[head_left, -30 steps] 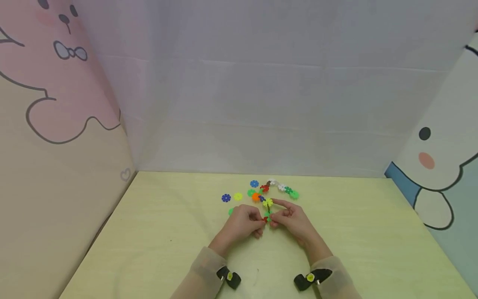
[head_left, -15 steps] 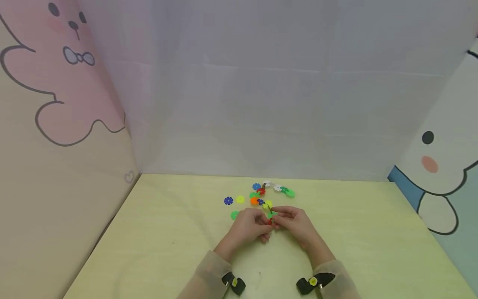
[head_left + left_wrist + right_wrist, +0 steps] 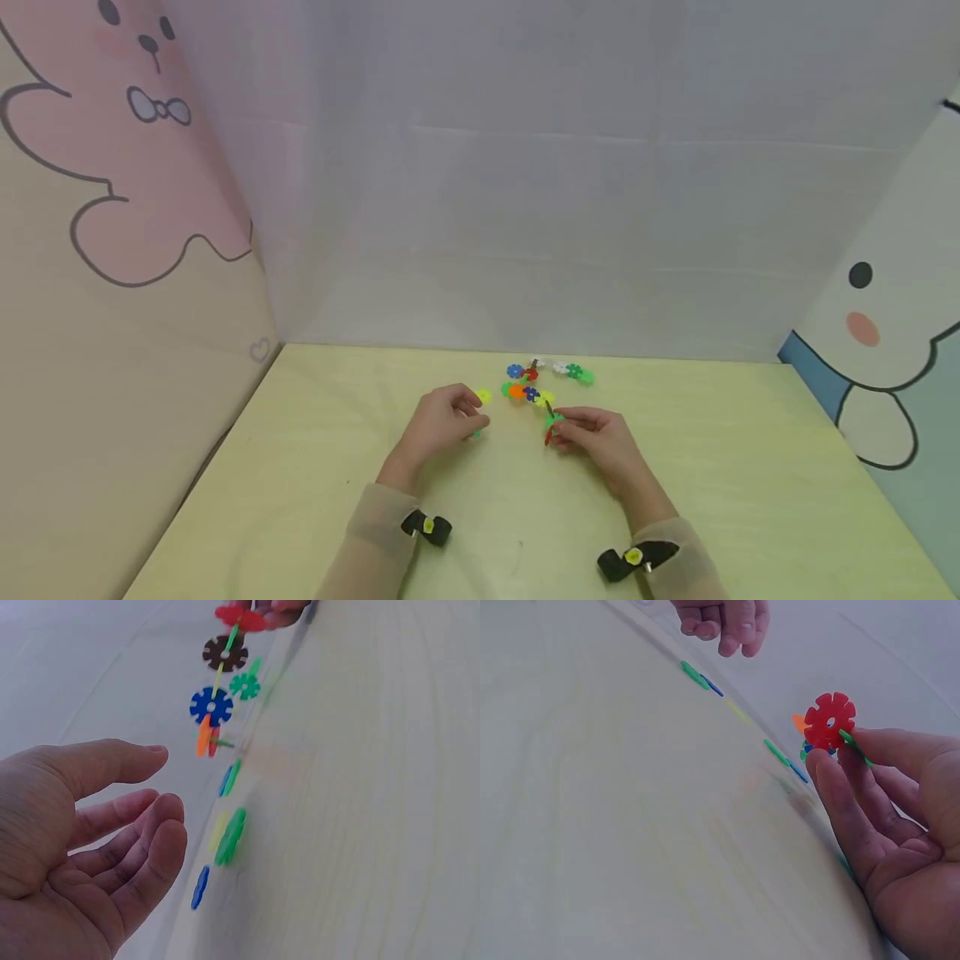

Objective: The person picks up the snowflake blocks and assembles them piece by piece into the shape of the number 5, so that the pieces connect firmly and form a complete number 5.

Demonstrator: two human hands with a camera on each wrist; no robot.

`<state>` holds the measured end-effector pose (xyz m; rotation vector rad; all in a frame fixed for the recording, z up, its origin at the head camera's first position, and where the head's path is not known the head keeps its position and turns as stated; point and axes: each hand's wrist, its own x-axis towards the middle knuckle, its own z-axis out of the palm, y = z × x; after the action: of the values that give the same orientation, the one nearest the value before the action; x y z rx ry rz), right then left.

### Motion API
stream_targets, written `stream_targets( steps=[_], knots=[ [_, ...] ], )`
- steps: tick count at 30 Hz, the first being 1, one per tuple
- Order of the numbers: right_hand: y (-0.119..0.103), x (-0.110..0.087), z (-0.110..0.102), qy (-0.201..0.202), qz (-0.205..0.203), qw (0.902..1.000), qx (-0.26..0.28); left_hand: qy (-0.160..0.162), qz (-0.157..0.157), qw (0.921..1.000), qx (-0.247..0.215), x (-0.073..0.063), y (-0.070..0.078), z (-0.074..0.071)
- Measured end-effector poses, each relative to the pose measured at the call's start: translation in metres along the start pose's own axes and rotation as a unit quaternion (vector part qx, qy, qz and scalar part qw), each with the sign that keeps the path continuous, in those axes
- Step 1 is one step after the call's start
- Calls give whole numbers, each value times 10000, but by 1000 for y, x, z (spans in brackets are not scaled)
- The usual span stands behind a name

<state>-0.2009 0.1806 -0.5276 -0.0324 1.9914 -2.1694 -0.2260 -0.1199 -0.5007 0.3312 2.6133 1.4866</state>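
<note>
My right hand (image 3: 600,442) pinches a green snowflake disc (image 3: 554,422) at the near end of a chain of linked plastic discs. A red disc (image 3: 830,720) is slotted onto that green one and faces the right wrist camera. From there the chain runs through a brown, a yellow (image 3: 545,398), a dark blue (image 3: 531,394) and an orange disc (image 3: 517,391). My left hand (image 3: 442,421) is off to the left with nothing in its fingers, loosely bent, close to a loose green disc (image 3: 231,837). A blue disc (image 3: 200,887) lies beside it.
Farther back the chain bends through a red disc (image 3: 530,375) and white discs (image 3: 561,367) to green ones (image 3: 586,377). A loose yellow disc (image 3: 484,396) and a blue disc (image 3: 514,371) lie on the pale wooden table (image 3: 750,467). A white curtain (image 3: 480,208) hangs behind.
My left hand has left the red disc and moved left toward the loose discs. The right hand still holds the chain's near end, with the red disc now attached there and uncovered.
</note>
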Motion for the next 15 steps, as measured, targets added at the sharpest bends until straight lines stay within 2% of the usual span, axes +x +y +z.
stream_targets(
  steps=[5, 11, 15],
  knots=[
    [1, 0, -3, 18, -50, 10000, -60, 78, -33, 9991, 406, -1, -15, -17],
    [3, 2, -5, 69, -12, 9999, -88, -310, -121, 9986, 407, -3, -23, -20],
    [5, 3, -7, 83, 9, 9999, -114, -582, 20, 9974, 416, -1, -26, -18]
  ],
)
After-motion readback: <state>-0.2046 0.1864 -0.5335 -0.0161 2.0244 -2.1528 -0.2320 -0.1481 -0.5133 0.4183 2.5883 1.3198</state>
